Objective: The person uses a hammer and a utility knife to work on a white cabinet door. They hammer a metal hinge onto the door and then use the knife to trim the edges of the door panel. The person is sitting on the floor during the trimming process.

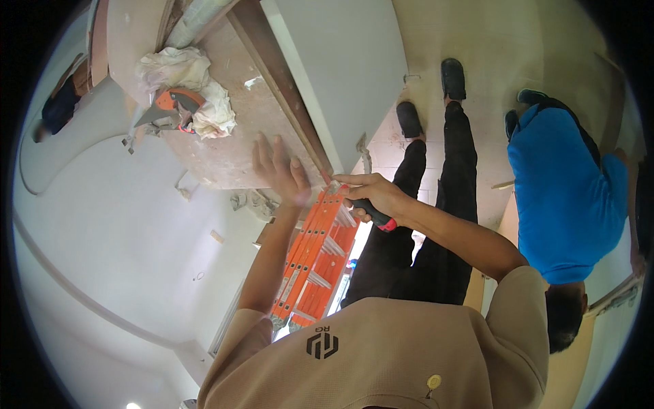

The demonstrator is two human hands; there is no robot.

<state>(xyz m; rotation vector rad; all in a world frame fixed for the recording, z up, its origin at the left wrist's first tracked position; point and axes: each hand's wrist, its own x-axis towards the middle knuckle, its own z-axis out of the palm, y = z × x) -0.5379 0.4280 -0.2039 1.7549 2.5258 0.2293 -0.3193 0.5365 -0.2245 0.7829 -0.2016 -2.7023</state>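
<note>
Held in the right hand (383, 195): a black-and-red-handled tool (368, 210), with fingers curled narrowly around the grip. Set slantwise across the palm side, with the red end protruding past the curled fingers toward the forearm and the opposite end directed toward the lower end of a brown strip (283, 78); tip too obscured to identify. Extended forward from the same hand: the index finger, reaching to the strip's end, near the corner of a white panel (340, 71).

At the other side of the strip: the left hand (281, 174), wide, with fingers spread and grasping nothing visible, over a brownish board (225, 160); contact impossible to tell. Farther along the board: a crumpled white cloth (178, 68), touching an orange-handled tool (182, 100). Below the hands in the view: an orange stepladder (310, 249). Well apart, at right: a co-worker in a blue shirt (565, 194).
</note>
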